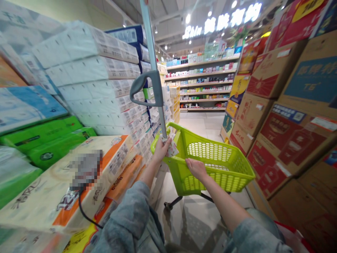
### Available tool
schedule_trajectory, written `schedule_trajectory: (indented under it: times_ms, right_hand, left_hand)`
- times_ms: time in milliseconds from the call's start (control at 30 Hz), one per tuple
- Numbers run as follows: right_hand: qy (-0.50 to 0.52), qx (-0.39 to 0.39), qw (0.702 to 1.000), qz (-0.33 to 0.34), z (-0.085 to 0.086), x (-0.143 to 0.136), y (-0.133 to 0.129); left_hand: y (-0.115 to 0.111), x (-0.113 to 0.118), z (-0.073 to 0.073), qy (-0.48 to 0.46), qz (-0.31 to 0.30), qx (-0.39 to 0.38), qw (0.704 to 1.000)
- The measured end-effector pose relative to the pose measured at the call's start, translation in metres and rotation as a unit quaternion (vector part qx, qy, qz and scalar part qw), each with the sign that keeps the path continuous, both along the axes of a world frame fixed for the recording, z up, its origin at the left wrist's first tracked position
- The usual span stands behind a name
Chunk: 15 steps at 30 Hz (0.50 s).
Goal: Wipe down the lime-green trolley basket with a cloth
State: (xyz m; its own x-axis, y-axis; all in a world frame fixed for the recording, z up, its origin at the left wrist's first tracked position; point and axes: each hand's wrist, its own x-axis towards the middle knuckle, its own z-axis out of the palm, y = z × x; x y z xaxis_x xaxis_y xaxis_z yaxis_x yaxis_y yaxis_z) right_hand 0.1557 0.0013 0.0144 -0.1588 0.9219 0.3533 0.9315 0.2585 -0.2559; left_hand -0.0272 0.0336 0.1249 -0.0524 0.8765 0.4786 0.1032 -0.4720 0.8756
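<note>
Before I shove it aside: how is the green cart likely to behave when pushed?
The green cart should roll readily, since a caster wheel shows underneath. Its pierced, plastic-looking sides probably flex slightly. The tall pole might make it tip if pushed up high.

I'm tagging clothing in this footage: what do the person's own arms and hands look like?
The left hand and right hand are bare, without gloves; no watch or bracelet shows. The left sleeve and right sleeve are mottled grey-blue cloth, ending well short of the wrists. No lettering shows on them.
</note>
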Motion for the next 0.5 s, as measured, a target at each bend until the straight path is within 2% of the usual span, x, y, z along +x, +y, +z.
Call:
schedule_trajectory:
  times_ms: [133,233,333,433,500]
  right_hand:
    - [0.003,-0.006,1.0,0.001,0.003,0.0,0.001]
    - [0.002,-0.023,1.0,0.0,0.005,0.0,0.002]
    - [0.0,-0.04,0.999,-0.001,0.007,0.001,0.002]
    - [-0.005,-0.053,0.999,-0.009,0.008,0.001,0.001]
    - [-0.011,-0.062,0.998,-0.02,0.008,-0.001,-0.001]
  left_hand:
    - [0.004,0.003,0.041,-0.043,-0.075,0.033,0.996]
    - [0.008,0.003,0.052,-0.055,-0.095,0.01,0.994]
    - [0.006,0.0,0.042,-0.062,-0.109,-0.027,0.992]
    - [-0.002,-0.005,0.018,-0.041,-0.151,-0.063,0.986]
    - [-0.007,-0.008,0.0,-0.01,-0.151,-0.075,0.986]
